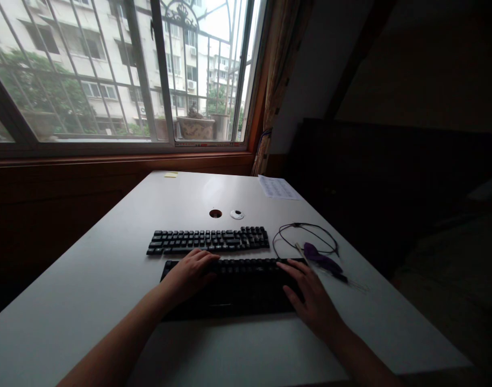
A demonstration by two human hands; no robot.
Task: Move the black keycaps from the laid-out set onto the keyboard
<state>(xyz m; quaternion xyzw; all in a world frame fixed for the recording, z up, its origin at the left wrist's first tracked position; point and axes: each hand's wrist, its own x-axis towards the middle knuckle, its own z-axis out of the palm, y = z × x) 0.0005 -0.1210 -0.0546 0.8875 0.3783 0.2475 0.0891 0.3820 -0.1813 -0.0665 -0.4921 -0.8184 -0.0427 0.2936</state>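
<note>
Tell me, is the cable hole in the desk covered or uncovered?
Uncovered. The hole shows as a dark opening in the white desk, and its round cap lies beside it.

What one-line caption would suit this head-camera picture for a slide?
Both hands, left and right, rest on the near keyboard, a second keyboard behind it on a white desk.

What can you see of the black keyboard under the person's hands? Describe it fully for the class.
The near keyboard is black, seemingly plastic, with rows of dark keys along its far edge and a plain dark front part. It lies flat on the white desk, parallel to a second keyboard just beyond it. The left hand rests on its left end, the right hand on its right end.
</note>
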